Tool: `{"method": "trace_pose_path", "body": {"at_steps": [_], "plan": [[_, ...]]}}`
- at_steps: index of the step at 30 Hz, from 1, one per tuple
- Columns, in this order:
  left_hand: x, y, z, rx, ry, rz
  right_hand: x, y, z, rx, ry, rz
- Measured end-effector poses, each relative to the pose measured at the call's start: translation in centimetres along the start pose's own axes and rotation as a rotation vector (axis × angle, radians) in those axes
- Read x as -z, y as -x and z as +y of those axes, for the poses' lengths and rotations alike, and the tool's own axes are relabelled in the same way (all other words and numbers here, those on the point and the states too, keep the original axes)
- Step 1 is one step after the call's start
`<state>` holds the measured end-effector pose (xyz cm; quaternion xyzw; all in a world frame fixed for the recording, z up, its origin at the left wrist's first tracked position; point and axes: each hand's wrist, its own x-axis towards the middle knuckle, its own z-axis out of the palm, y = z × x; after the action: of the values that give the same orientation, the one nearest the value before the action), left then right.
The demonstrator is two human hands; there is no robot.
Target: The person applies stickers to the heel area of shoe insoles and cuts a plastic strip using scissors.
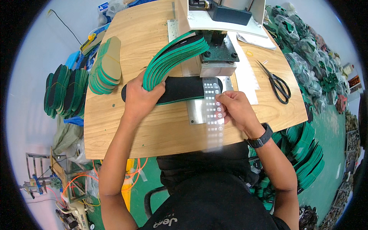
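Note:
My left hand (142, 92) is wrapped round a bent stack of green-edged black insoles (172, 59), holding it above the table. Beneath that stack a single black insole (180, 89) lies flat, its right end under the press. My right hand (237, 111) pinches a clear transfer strip (214, 124) with rows of white print. The strip's upper end lies over the right part of the flat insole, and its lower end hangs toward the table's near edge. Just beyond it is the dark press head (218, 51) with a metal block below it.
Black-handled scissors (278, 82) lie at the right of the wooden table (115, 134). A stack of beige insoles (107, 65) is at the left. Bundled insoles (65, 90) stand beyond the left edge; more piles (303, 157) lie on the floor at right. White paper (245, 73) lies beside the press.

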<state>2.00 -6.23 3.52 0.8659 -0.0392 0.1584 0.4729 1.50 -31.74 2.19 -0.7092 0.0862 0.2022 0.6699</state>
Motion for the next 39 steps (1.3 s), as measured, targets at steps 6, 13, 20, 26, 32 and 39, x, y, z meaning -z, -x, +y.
{"method": "trace_pose_path", "body": {"at_steps": [6, 13, 20, 26, 32, 39], "plan": [[-0.4, 0.1, 0.3, 0.008, -0.066, -0.007, 0.0, 0.0, 0.1, -0.047, 0.017, 0.001], [-0.5, -0.3, -0.2, -0.158, -0.37, -0.182, 0.3, -0.2, 0.7, -0.019, 0.033, -0.045], [-1.3, -0.4, 0.1, -0.423, -0.587, -0.179, 0.5, 0.0, 0.9, 0.037, -0.032, -0.049], [-0.1, -1.0, 0.5, -0.347, -0.465, -0.283, 2.0, 0.3, 2.4, 0.137, -0.166, 0.132], [0.0, -0.8, 1.1, -0.082, -0.258, -0.161, 1.8, 0.7, 1.7, 0.11, -0.495, 0.153], [1.0, -0.4, -0.1, 0.069, 0.041, 0.061, 1.2, -0.6, 0.4, -0.01, -0.077, -0.079]]}}
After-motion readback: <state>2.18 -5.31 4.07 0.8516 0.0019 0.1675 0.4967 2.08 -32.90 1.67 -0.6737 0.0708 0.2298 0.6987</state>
